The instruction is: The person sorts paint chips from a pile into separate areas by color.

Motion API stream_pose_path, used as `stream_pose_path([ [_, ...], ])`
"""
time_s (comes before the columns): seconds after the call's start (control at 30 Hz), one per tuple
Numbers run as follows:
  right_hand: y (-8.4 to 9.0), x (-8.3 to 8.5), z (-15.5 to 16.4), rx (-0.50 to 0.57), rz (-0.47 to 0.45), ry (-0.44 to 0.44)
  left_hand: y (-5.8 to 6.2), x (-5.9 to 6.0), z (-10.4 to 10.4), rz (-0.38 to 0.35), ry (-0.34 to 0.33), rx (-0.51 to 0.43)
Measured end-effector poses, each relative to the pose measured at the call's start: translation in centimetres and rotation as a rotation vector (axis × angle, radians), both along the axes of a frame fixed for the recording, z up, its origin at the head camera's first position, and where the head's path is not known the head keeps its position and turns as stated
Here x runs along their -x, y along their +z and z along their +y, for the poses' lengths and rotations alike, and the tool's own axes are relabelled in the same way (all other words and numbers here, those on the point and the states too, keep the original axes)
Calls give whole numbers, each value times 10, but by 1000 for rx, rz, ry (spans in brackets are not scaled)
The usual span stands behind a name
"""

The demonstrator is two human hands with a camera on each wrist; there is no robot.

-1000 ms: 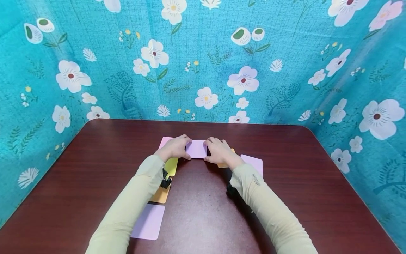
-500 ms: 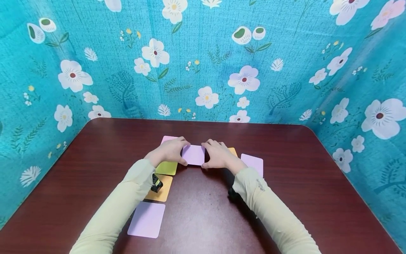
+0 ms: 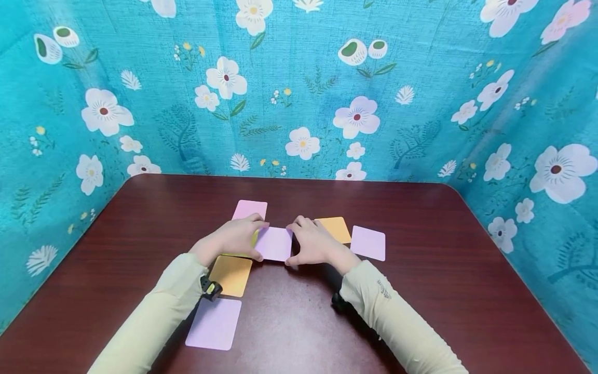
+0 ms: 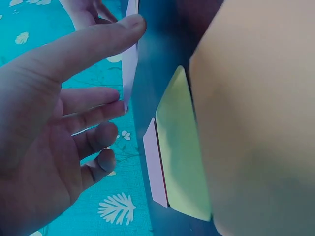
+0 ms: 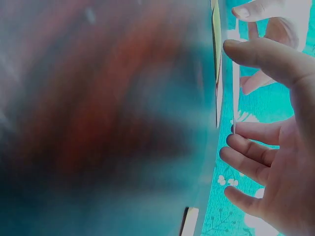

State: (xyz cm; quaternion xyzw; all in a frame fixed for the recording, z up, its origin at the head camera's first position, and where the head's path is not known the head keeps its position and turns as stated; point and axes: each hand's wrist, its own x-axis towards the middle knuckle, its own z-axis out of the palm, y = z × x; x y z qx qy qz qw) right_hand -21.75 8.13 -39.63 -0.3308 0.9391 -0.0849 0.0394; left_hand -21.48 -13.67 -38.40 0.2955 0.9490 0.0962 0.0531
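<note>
A square lilac card [image 3: 274, 244] is held between both hands, raised a little off the table. My left hand [image 3: 232, 241] pinches its left edge between thumb and fingers, and my right hand [image 3: 313, 244] pinches the right edge. In both wrist views the card is seen nearly edge-on, clear of the tabletop. Beneath the left hand lies a yellow-green card [image 4: 179, 152], mostly hidden in the head view. A pink card [image 3: 250, 209] lies just behind it, and an orange card [image 3: 235, 275] in front, near the left wrist.
Another lilac card [image 3: 215, 327] lies nearest in the left column. Right of the hands lie a second orange card [image 3: 335, 229] and a further lilac card [image 3: 368, 242]. The dark red-brown table [image 3: 420, 311] is backed by a blue flowered cloth [image 3: 289, 78].
Both hands have moved left and nearer with the lilac card, from behind toward the yellow-green card. The orange card on the right is now more exposed.
</note>
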Motion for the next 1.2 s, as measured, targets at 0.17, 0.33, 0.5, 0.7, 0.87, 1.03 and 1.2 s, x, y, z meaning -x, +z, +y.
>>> stream_pose_path([
  [0.17, 3, -13, -7, -13, 21, 31, -1, -14, -8, -22, -9, -21],
  [0.33, 7, -26, -14, -40, 39, 47, 0, -27, -16, -88, 16, -42],
  [0.5, 9, -39, -20, -47, 63, 56, 0, -39, -21, -126, 51, -37],
  [0.7, 8, -55, -27, -42, 92, 77, 2, -61, -27, -104, 40, -22],
  [0.87, 7, -69, -32, -32, 100, 96, 3, -79, -35, -34, -10, -41],
  [1.03, 10, -80, -38, -25, 99, 109, 3, -92, -41, -12, -1, -50],
  [1.2, 11, -89, -43, -32, 96, 124, 4, -103, -47, -26, 38, -57],
])
